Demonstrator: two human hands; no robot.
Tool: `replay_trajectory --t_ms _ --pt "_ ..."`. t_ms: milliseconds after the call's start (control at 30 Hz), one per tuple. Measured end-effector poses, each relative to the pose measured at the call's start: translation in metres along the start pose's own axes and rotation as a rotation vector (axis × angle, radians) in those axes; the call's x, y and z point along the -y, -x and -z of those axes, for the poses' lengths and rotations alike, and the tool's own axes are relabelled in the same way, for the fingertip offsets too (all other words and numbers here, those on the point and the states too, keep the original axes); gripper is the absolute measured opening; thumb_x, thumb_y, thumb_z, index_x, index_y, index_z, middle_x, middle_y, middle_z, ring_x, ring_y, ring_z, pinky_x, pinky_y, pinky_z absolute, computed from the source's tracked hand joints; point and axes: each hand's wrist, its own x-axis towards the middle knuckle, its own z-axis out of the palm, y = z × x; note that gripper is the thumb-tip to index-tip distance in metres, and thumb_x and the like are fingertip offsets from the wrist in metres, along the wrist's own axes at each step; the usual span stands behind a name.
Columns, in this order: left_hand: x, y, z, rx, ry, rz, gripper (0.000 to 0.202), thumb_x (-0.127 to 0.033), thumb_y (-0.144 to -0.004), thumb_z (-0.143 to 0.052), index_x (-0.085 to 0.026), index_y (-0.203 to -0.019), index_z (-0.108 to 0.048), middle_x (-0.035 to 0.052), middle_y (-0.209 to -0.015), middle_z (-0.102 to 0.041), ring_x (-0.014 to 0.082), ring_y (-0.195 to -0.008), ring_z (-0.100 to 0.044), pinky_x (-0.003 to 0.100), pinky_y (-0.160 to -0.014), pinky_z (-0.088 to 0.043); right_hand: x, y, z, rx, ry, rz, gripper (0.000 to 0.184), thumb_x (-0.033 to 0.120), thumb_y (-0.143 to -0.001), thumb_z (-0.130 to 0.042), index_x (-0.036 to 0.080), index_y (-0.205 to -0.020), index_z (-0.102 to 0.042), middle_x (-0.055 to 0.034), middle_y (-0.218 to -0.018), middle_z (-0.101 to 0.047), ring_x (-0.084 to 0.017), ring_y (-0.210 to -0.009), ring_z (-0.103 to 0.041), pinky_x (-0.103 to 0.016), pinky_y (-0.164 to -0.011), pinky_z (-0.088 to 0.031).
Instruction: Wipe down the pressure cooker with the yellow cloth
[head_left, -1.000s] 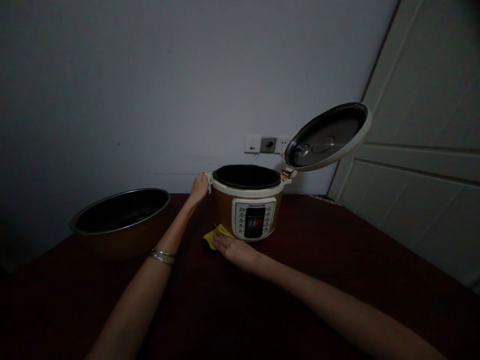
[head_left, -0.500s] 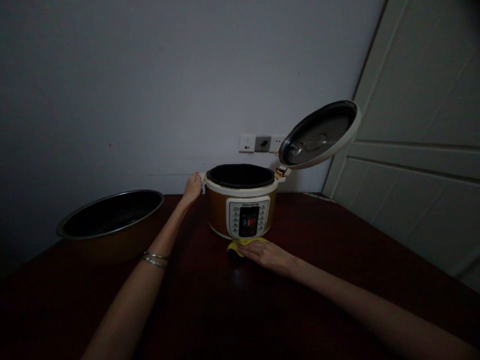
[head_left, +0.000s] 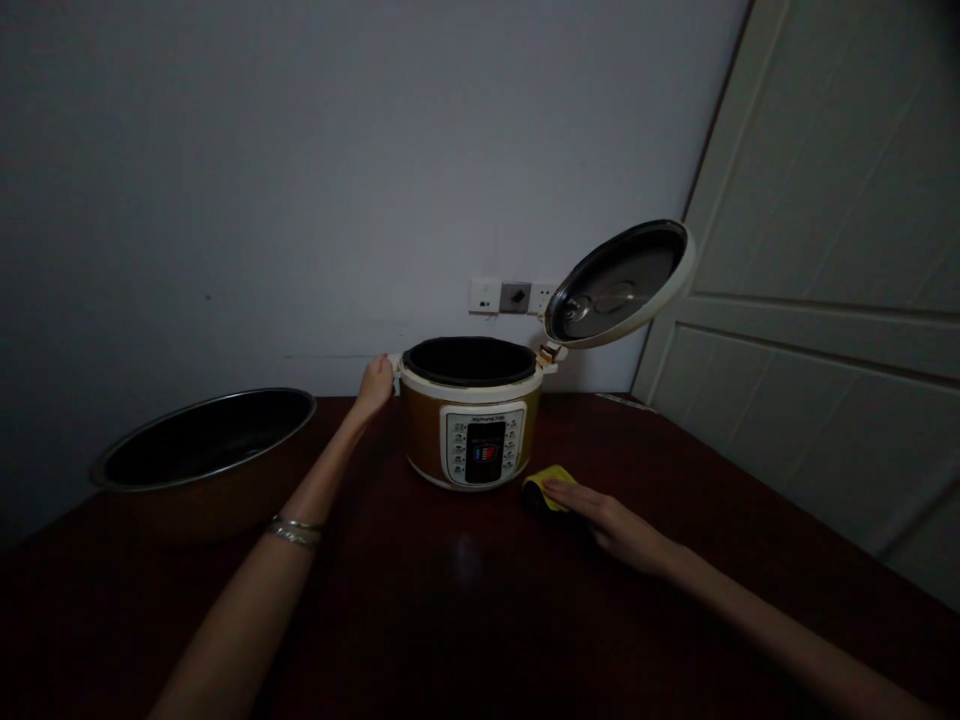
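Sweeping rightward past cooker (head_left: 471, 415) mid-frame, right hand (head_left: 613, 522) grasps yellow cloth (head_left: 550, 478), now right of centre; tabletop (head_left: 465, 620) along front crossed, that stretch apparently wiped. Left hand (head_left: 375, 383) clenches side handle (head_left: 397, 366).

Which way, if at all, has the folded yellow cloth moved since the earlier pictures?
Yes, rightward: judged against the square grey wall plate, the cloth under the right hand began to its left and now lies mostly to its right.

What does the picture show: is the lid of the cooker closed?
No, the lid stands raised at its hinge, leaving the cooker uncovered.
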Motion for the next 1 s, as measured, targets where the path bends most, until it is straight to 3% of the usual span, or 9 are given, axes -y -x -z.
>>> replay_trajectory --t_ms 167,300,533,700,800,933,1000 --pt "-0.004 -0.001 0.000 -0.039 -0.041 0.033 0.028 -0.021 -0.082 -0.035 -0.013 -0.088 -0.062 0.0102 -0.093 -0.069 0.0232 -0.106 -0.058 0.037 -0.097 -0.041 0.030 0.008 0.002 -0.053 -0.162 -0.008 0.067 -0.001 -0.081 -0.037 0.024 -0.143 -0.038 -0.0042 -0.146 -0.041 -0.019 -0.134 -0.038 -0.042 -0.114 -0.027" --pt "-0.005 0.000 0.000 -0.064 -0.057 0.050 0.032 -0.020 -0.082 -0.036 -0.012 -0.096 -0.063 0.0105 -0.102 -0.070 0.0223 -0.112 -0.057 0.036 -0.102 -0.038 0.044 0.007 0.001 -0.025 -0.213 -0.003 0.066 0.000 -0.082 -0.037 0.024 -0.143 -0.039 -0.0043 -0.146 -0.041 -0.020 -0.134 -0.038 -0.041 -0.113 -0.029" --pt "-0.003 0.001 -0.002 -0.091 -0.072 0.103 0.041 -0.021 -0.085 -0.033 -0.007 -0.112 -0.060 0.0158 -0.124 -0.062 0.0227 -0.123 -0.051 0.036 -0.107 -0.034 0.053 0.004 -0.005 0.180 -0.270 -0.105 0.068 0.001 -0.077 -0.043 0.024 -0.141 -0.043 -0.0057 -0.144 -0.043 -0.021 -0.132 -0.040 -0.037 -0.112 -0.031" --pt "0.003 0.002 -0.003 -0.113 -0.053 0.103 0.044 -0.023 -0.086 -0.034 -0.004 -0.118 -0.059 0.0181 -0.129 -0.058 0.0235 -0.124 -0.050 0.037 -0.109 -0.032 0.042 0.001 0.014 0.137 -0.459 -0.322 0.049 0.024 -0.080 -0.059 0.020 -0.129 -0.058 -0.0107 -0.131 -0.057 -0.027 -0.122 -0.052 -0.043 -0.106 -0.038" --pt "0.007 0.002 -0.003 -0.107 -0.024 0.090 0.046 -0.024 -0.087 -0.034 -0.001 -0.120 -0.058 0.0203 -0.128 -0.058 0.0248 -0.124 -0.051 0.038 -0.108 -0.033 0.008 -0.009 0.048 -0.039 -0.717 -0.366 0.048 0.045 -0.081 -0.060 0.018 -0.120 -0.064 -0.0134 -0.119 -0.065 -0.029 -0.107 -0.062 -0.046 -0.096 -0.047" --pt "0.010 0.002 -0.002 -0.116 0.002 0.105 0.046 -0.024 -0.086 -0.036 -0.001 -0.118 -0.059 0.0205 -0.129 -0.057 0.0244 -0.124 -0.051 0.036 -0.109 -0.033 -0.061 -0.031 0.114 -0.678 -0.876 -0.525 0.058 0.054 -0.075 -0.064 0.025 -0.124 -0.059 -0.0132 -0.130 -0.057 -0.031 -0.106 -0.063 -0.048 -0.096 -0.047" --pt "0.010 0.002 -0.002 -0.117 0.007 0.115 0.046 -0.024 -0.085 -0.037 -0.001 -0.119 -0.059 0.0201 -0.129 -0.057 0.0244 -0.124 -0.051 0.036 -0.109 -0.032 -0.091 -0.045 0.149 -0.879 -0.957 -0.586 0.057 0.056 -0.076 -0.060 0.028 -0.125 -0.056 -0.0120 -0.134 -0.054 -0.031 -0.110 -0.061 -0.047 -0.092 -0.049"
